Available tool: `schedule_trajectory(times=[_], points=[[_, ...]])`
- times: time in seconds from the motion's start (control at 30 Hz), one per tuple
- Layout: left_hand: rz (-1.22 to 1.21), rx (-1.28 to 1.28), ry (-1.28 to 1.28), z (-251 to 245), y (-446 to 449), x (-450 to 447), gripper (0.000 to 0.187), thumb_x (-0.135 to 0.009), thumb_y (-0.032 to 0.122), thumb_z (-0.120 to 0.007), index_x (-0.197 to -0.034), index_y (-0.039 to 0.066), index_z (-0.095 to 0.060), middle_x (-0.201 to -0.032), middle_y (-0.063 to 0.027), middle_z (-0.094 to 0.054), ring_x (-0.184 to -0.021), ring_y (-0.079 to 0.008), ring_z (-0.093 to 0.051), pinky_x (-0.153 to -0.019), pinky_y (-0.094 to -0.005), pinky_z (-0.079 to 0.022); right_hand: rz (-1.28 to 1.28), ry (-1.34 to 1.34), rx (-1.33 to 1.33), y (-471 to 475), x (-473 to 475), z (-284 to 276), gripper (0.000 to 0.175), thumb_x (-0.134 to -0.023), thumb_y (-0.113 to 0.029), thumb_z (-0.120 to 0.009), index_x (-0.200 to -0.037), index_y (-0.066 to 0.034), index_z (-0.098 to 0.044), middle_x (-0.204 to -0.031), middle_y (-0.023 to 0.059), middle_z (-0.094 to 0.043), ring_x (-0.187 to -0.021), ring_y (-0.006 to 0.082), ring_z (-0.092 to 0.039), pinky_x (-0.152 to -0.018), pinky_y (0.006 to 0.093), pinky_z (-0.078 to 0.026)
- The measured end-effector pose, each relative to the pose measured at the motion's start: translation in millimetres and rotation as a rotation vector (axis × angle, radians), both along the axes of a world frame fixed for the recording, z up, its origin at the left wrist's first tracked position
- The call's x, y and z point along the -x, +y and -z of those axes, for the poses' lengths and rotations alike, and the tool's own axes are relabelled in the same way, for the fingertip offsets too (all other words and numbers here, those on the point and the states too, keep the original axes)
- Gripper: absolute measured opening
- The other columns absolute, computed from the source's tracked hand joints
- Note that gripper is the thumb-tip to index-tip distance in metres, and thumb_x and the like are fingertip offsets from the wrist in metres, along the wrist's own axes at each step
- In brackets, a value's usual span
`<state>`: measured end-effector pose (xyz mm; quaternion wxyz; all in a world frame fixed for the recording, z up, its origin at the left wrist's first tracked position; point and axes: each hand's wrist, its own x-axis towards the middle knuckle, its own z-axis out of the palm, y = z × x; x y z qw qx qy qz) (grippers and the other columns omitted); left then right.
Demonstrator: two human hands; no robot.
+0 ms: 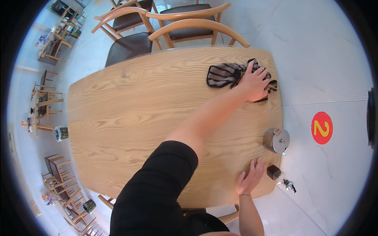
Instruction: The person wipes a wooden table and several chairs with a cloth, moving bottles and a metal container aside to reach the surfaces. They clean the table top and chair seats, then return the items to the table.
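Note:
My left hand [254,82] presses on a dark striped cloth [223,75] near the upper right corner of a wooden table [118,118]. Its fingers are spread over the bunched part, and a flap of the cloth lies out to the left. Lower on the right, my right hand [250,179] rests with its fingers apart on the tabletop, holding nothing. Just beyond its fingertips stands a lidded metal pot [276,141]. A glass bottle with dark liquid [274,172] and a metal pouring spout is close to the right of that hand.
Wooden chairs with dark seats [130,47] line the table's upper side, and a chair [230,216] shows at the lower edge. A pale wall [307,67] with a red round numbered sticker [322,127] adjoins the right end. Bins [61,133] and other tables stand at the left.

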<state>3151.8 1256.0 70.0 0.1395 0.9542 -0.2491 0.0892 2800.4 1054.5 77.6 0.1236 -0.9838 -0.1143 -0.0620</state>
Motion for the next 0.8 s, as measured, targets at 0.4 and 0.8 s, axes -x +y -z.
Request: schedule_trajectory(times=[0.4,0.8], points=[[-0.341,0.038,0.376,-12,11,-145,0.089,-0.089,0.065,-0.067,-0.159,0.016,-0.041,-0.159,-0.0102,-0.048,-0.149,-0.0314,-0.040,-0.116,-0.0611,-0.033,0.022,0.039,-0.013,-4,1,4,0.059,-0.096,-0.029,-0.051,-0.147,-0.0018,-0.049,-0.158,0.0289,-0.043,-0.146,0.0491,-0.041,-0.122,0.0636,-0.026],[-0.144,0.099,0.400,-39,88,-120,0.067,-0.077,0.036,-0.082,-0.137,0.013,-0.062,-0.131,-0.0140,-0.070,-0.122,-0.0329,-0.065,-0.101,-0.0476,-0.053,0.004,0.027,0.004,-5,1,5,0.060,-0.095,-0.028,-0.050,-0.149,-0.0026,-0.047,-0.159,0.0287,-0.041,-0.147,0.0486,-0.039,-0.122,0.0634,-0.025]])
